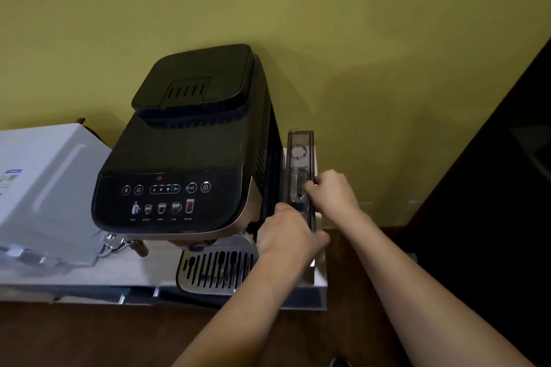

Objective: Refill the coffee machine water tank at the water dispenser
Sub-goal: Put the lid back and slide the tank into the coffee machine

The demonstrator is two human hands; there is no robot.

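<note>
Head view: my left hand (287,231) curls closed on the water tank (301,171) near its front end; my right hand (332,189) pinches its outer rim. The tank stands against the coffee machine (185,140)'s right side, on the bench (89,274), with a white box (44,188) left.

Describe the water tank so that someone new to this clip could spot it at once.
Find the big black coffee machine against the yellow-green wall. On its right side stands the water tank, a tall narrow container held by the left hand and the right hand. Unlike the opaque machine and the white box on its left, the tank is smoky and see-through.
</note>
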